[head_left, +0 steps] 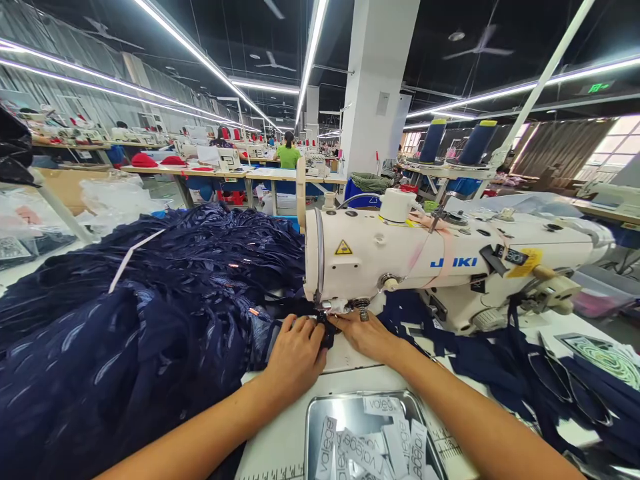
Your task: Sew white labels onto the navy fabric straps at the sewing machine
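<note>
While both hands pinch a dark strap [326, 331], glossy navy fabric [150, 320] lies heaped.

I see a small dark navy fabric piece [326, 331] lying flat on the white sewing-machine bed, right under the needle area of the cream Juki sewing machine [440, 263]. It is pinched between my left hand [295, 357], resting palm-down with fingertips on it, and my right hand [367, 333], whose fingers press it from the other side.
</note>
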### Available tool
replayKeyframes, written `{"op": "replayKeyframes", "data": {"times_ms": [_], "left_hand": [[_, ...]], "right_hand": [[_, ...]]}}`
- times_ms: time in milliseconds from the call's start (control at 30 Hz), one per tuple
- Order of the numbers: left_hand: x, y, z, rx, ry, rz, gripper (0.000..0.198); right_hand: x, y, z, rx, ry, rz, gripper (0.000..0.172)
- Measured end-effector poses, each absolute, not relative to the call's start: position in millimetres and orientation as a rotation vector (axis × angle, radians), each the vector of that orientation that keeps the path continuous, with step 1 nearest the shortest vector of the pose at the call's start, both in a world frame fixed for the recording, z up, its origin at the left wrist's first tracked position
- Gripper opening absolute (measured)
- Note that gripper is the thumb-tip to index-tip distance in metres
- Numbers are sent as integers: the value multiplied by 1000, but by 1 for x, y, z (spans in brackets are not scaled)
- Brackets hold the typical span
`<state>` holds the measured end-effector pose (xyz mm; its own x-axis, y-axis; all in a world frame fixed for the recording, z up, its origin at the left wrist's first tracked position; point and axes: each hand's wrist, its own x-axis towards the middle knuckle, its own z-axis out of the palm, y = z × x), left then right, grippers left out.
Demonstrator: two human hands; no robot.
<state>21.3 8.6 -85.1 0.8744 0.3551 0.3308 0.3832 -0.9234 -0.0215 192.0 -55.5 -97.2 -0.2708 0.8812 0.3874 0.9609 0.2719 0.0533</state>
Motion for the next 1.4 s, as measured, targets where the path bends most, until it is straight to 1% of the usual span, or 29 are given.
{"op": "replayKeyframes", "data": {"times_ms": [100, 167, 267, 367, 500, 567, 800, 1033, 1133, 1300, 1400], "left_hand": [[20, 18, -79, -3009, -752, -381, 54], [22, 28, -74, -3089, -747, -290, 60], [26, 41, -69, -3185, -623, -215, 55], [24, 44, -68, -3147, -519, -290, 47], [12, 34, -74, -3009, -375, -462, 25], [7, 29, -76, -3000, -305, -444, 21], [9, 26, -84, -3087, -366, -322, 32], [10, 19, -79, -3161, -427, -238, 38], [11, 18, -78, -3166, -439, -220, 39], [10, 12, -79, -3112, -451, -225, 44], [6, 10, -77, -3085, -446, -194, 45]], "right_hand": [[190, -58, -97, -1717, -2242, -419, 31], [186, -61, -97, -1753, -2210, -439, 27], [177, -66, -96, -1757, -2191, -435, 23], [167, -68, -93, -1749, -2183, -434, 21], [165, -68, -95, -1741, -2148, -393, 22], [169, -66, -99, -1711, -2105, -309, 24], [191, -60, -117, -1516, -1951, -17, 25], [200, -57, -116, -1394, -2007, 92, 24], [199, -58, -112, -1423, -2074, 62, 24], [193, -64, -106, -1470, -2170, -161, 25], [190, -67, -104, -1474, -2213, -229, 26]]}}
